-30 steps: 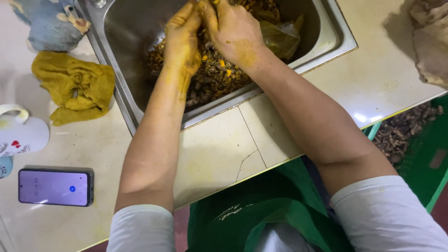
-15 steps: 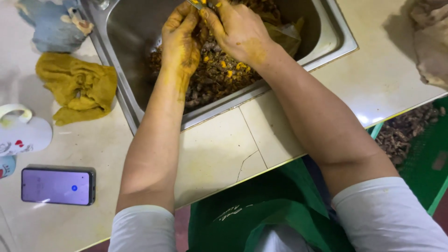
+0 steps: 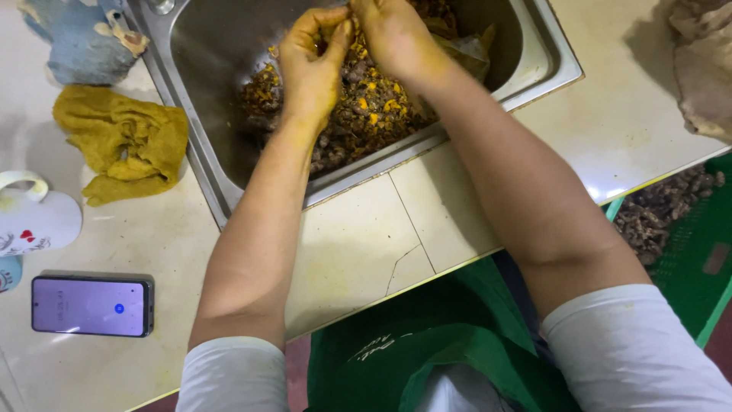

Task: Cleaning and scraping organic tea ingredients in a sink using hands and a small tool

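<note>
A steel sink holds a heap of brown and yellow-orange root pieces. Both my hands are stained yellow and meet above the heap at the top edge of the view. My left hand has its fingers curled, the fingertips pinched against those of my right hand. Together they grip a small root piece that is mostly hidden between the fingers. A crumpled plastic bag lies in the sink behind the heap.
On the tiled counter left of the sink lie a yellow-stained cloth, a blue cloth bundle, a white mug and a lit phone. A beige cloth lies at far right. Below it is a green crate of brown roots.
My hands stay pinched together over the heap, shifting slightly toward the sink's far side. Nothing on the counter has moved.
</note>
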